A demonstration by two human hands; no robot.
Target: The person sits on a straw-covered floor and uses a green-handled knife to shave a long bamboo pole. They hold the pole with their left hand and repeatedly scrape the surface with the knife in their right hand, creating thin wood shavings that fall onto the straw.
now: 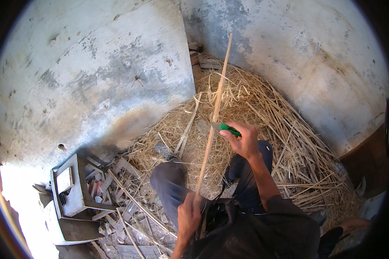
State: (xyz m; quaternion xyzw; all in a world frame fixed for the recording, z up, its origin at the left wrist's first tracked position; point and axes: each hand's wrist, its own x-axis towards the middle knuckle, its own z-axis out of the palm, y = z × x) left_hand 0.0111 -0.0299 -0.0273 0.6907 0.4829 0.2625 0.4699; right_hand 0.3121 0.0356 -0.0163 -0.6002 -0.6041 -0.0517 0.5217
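A long, pale strip of split wood or bamboo (pixel 217 101) slants up and away from my lap, narrowing at its far end. My left hand (pixel 189 216) is closed around its near end, close to my body. In my right hand (pixel 245 140) is a knife with a green handle (pixel 231 129). The short blade (pixel 215 125) lies against the strip, about midway along its length. My fingers wrap the handle, with the thumb along its near side. My knees are bent on either side of the strip.
Shavings and thin split sticks (pixel 285 142) cover the floor ahead and to the right. A small wooden stand (pixel 75 185) with odds and ends is at left, beside scrap pieces (pixel 125 168). Stained walls (pixel 129 56) meet in a corner ahead. At the lower right edge, another person's arm (pixel 354 223) shows.
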